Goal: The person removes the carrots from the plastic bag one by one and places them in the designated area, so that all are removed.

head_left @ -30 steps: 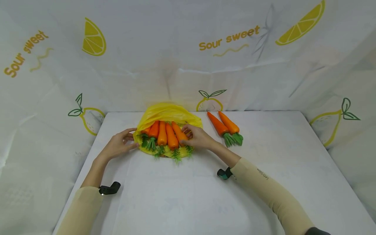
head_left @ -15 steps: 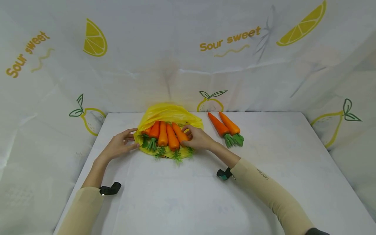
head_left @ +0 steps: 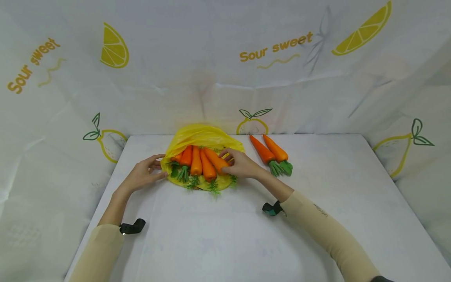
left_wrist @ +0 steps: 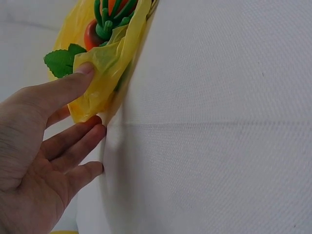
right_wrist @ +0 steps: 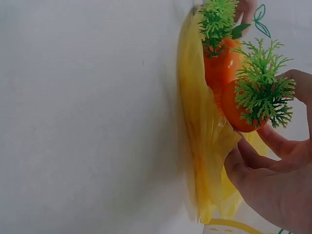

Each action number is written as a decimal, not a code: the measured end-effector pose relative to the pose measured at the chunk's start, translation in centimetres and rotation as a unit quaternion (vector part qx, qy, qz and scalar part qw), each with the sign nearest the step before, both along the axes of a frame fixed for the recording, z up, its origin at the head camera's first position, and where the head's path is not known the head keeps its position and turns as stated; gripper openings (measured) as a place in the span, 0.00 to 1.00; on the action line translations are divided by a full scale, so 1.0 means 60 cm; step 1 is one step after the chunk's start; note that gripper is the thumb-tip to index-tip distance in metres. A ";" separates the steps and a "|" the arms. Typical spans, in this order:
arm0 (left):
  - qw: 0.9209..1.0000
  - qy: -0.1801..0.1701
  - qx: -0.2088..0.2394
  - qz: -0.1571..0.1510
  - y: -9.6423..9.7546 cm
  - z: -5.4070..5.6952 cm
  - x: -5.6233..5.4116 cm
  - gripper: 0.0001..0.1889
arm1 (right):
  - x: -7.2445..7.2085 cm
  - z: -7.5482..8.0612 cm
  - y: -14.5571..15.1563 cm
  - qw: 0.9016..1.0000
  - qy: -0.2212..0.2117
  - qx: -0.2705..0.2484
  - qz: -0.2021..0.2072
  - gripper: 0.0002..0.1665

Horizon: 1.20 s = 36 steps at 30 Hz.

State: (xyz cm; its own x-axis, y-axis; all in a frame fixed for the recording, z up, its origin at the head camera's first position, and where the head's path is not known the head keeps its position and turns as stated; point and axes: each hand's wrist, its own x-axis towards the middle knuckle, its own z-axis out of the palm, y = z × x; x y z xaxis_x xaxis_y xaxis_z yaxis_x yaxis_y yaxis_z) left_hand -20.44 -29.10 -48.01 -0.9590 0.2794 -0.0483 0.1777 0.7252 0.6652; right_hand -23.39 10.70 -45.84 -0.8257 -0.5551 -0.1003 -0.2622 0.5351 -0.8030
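Note:
A yellow plastic bag (head_left: pixel 202 131) lies with its mouth toward me and several toy carrots inside, leafy ends outward. My left hand (head_left: pixel 141 173) pinches the left edge of the bag's mouth; in the left wrist view, the thumb (left_wrist: pixel 84 69) lies over the yellow film and fingers sit behind it. At the right side of the mouth, my right hand (head_left: pixel 243 164) grips the rightmost carrot (head_left: pixel 215 159) near its leafy end. In the right wrist view, frilly green leaves (right_wrist: pixel 265 87) cover part of that carrot, and fingertips meet its underside beside the bag's edge.
Two more carrots (head_left: pixel 261 149) (head_left: pixel 276 148) lie side by side on the white table (head_left: pixel 225 243), right of the bag, with their tips at the back edge. Behind the table hangs a white cloth (head_left: pixel 197 58) printed with lemons.
My right hand has shifted slightly to the right, and the leafy end of the rightmost carrot has swung right with it. The left hand stays at the bag's edge.

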 end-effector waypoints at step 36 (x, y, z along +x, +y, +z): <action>1.000 0.001 -0.004 -0.003 0.003 0.005 0.002 0.38 | 0.043 0.093 0.088 0.996 -0.013 -0.074 -0.041 0.29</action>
State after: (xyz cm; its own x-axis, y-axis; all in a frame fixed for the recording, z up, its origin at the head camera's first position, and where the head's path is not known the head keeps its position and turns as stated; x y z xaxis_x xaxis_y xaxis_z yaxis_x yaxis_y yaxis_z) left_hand -20.34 -28.93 -47.70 -0.9575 0.2843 -0.0480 0.1838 0.7301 0.6582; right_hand -20.83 16.00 -40.27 -0.8668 -0.4968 -0.0438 -0.2012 0.4286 -0.8808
